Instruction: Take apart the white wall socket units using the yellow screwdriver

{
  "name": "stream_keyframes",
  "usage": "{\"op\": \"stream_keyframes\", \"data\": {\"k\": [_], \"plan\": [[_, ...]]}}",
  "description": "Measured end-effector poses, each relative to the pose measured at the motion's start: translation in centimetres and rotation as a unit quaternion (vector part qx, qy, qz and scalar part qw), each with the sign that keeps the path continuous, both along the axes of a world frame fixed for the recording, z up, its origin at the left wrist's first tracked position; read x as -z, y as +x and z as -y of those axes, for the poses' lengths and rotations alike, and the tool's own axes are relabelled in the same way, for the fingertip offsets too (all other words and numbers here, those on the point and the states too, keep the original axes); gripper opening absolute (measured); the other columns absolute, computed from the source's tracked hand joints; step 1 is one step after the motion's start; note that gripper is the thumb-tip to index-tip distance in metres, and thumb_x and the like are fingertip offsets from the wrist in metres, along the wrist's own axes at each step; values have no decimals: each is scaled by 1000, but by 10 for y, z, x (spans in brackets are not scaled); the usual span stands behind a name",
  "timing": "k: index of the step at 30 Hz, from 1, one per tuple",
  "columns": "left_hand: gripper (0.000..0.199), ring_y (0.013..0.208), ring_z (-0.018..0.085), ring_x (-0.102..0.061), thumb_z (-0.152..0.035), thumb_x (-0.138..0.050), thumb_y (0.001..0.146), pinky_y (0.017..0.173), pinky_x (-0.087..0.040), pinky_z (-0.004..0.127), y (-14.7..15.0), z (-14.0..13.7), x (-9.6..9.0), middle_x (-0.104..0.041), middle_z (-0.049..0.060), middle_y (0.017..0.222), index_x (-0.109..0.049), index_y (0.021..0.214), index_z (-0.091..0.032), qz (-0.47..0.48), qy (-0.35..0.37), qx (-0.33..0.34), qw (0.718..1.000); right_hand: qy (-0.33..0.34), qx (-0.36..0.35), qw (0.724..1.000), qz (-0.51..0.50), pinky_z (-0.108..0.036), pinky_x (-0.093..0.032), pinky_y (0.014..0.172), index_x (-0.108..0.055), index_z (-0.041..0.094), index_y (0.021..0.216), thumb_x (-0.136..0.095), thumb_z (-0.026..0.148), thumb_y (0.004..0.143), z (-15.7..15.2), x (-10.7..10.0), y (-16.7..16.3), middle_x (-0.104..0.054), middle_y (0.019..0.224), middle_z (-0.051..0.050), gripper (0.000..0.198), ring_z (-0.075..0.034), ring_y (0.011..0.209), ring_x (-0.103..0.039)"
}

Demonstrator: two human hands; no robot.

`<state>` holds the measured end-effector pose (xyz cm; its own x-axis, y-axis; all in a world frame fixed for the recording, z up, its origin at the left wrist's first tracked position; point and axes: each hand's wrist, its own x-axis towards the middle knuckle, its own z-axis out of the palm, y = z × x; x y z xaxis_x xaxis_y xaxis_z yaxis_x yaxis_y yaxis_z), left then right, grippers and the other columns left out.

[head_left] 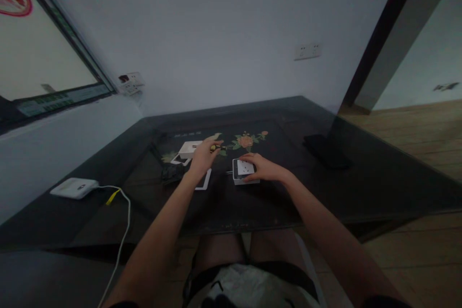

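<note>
My left hand (204, 156) is closed around a small black-and-yellow tool (217, 147), held above the table; its exact kind is too small to make out. My right hand (265, 168) has its thumb and fingers on the right side of a white wall socket (245, 167). The socket sits in a white-rimmed box with a dark inside, and a thin metal piece (229, 172) shows at its left. Under my left wrist lies a white frame (205, 180), partly hidden. Just left of that hand stands a white box (189, 149).
A dark crumpled thing (172, 172) lies left of my left forearm. At the table's left is a white device (74, 187) with a white cable (128, 211) and yellow tag. A black flat item (327, 151) lies to the right. The black table (288, 202) meets the wall.
</note>
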<state>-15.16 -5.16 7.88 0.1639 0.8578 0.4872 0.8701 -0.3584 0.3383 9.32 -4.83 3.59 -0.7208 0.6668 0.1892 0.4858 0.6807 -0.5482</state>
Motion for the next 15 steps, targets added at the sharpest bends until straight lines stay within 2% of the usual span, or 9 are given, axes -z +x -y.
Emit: {"op": "stream_keyframes", "data": {"k": [2, 4, 9, 12, 15], "plan": [[19, 101, 25, -63, -13, -61, 80, 89, -48, 39, 8, 2, 22, -69, 11, 104, -67, 98, -16, 31, 3, 1, 1000, 5, -3, 1000, 1, -46, -35, 104, -51, 18, 133, -76, 39, 69, 1, -2, 0, -51, 134, -14, 72, -29, 122, -46], [19, 103, 26, -63, -13, -61, 80, 90, -48, 40, 14, 4, 36, -68, 11, 105, -66, 98, -17, 42, -7, 8, 999, 7, -9, 1000, 0, -47, -35, 104, -51, 19, 133, -76, 38, 69, 1, -2, 1, -52, 134, -14, 71, -29, 122, -47], [19, 99, 26, -64, -16, -62, 80, 88, -49, 41, 14, 6, 45, -69, 9, 102, -65, 98, -20, 68, -29, 44, 996, 4, -11, 1000, 4, -46, -34, 105, -49, 15, 135, -75, 37, 71, -1, -1, 3, -50, 136, -17, 72, -29, 124, -46], [19, 91, 22, -65, -20, -64, 79, 83, -51, 37, 7, 6, 41, -69, 8, 99, -62, 98, -19, 196, -14, 39, 980, 6, -12, 1000, 5, -45, -35, 105, -50, 15, 134, -75, 38, 71, -1, -2, 3, -50, 136, -16, 71, -28, 124, -46], [30, 87, 19, -66, -27, -66, 77, 76, -53, 30, 2, 4, 34, -67, 7, 96, -57, 104, -18, 369, 13, 35, 929, 8, -10, 1000, 2, -45, -36, 104, -51, 18, 133, -74, 38, 72, -1, -3, 3, -51, 136, -15, 68, -27, 123, -48]]}}
